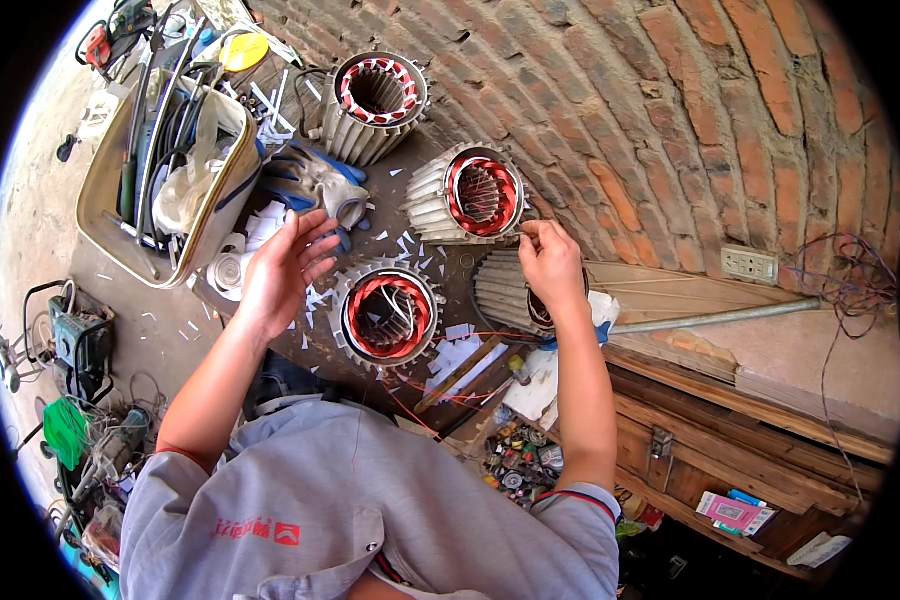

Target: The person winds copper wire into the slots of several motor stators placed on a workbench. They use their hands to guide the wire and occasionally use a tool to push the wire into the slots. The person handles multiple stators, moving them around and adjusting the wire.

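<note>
Right hand (550,262) grip pinching thin wire (490,234); left hand (282,268) released, above stator (388,318).

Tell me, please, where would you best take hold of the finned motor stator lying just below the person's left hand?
Probably by the finned outer shell of the stator, from two opposite sides. It lies bore-up, so the ribs give purchase, while the copper windings ring the opening and are better left untouched. The left hand hovers beside it.
</note>
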Demonstrator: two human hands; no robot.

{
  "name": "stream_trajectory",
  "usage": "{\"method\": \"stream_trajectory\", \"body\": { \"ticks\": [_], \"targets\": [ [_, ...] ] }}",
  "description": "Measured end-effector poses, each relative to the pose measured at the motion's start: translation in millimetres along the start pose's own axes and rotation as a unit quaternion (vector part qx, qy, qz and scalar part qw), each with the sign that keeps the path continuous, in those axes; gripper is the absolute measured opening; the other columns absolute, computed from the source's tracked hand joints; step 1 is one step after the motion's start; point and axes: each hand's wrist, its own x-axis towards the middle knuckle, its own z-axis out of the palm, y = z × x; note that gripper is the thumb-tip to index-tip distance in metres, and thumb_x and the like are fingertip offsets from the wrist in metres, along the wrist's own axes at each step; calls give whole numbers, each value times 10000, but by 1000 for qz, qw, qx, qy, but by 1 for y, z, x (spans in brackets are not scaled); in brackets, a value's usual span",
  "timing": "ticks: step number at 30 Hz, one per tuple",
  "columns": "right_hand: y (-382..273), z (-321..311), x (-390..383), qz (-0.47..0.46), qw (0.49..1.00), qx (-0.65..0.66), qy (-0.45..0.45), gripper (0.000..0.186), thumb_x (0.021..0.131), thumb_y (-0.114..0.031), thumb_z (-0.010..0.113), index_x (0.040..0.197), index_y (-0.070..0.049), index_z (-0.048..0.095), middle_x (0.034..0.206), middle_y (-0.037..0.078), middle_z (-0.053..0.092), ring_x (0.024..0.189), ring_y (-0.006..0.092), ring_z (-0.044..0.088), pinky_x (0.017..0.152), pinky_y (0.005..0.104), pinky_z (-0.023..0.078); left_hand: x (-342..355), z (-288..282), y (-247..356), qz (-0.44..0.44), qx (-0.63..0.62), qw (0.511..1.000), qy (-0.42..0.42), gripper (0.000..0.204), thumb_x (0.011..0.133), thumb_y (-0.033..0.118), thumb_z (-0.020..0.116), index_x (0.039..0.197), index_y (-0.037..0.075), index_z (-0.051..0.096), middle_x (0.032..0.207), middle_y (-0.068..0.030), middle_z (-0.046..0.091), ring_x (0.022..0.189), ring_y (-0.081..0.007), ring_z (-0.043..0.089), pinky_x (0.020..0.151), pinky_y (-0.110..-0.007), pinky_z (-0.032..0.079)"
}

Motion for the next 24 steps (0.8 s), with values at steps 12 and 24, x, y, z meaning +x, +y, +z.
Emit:
{"method": "stream_trajectory", "body": {
  "ticks": [12,24],
  "targets": [
    [-2,1,4,-82,993,-83,-16,117,812,-79,612,918,-30,624,914,140,634,793,350,630,701,439,519,-24,-54,-8,-21,-10,997,75,589,958,478,491,1319,13,464,1258,-90,568,1051,-164,578,893,-300,461],
    [-13,-11,19,-47,976,-170,-126,152,865,-152,593,878,-1,584,883,203,620,801,400,629,697,488,514,-29,-46,-14,-16,-5,997,76,548,967,448,493,1290,5,484,1238,-95,579,1004,-161,599,846,-285,484]
  ]
}}
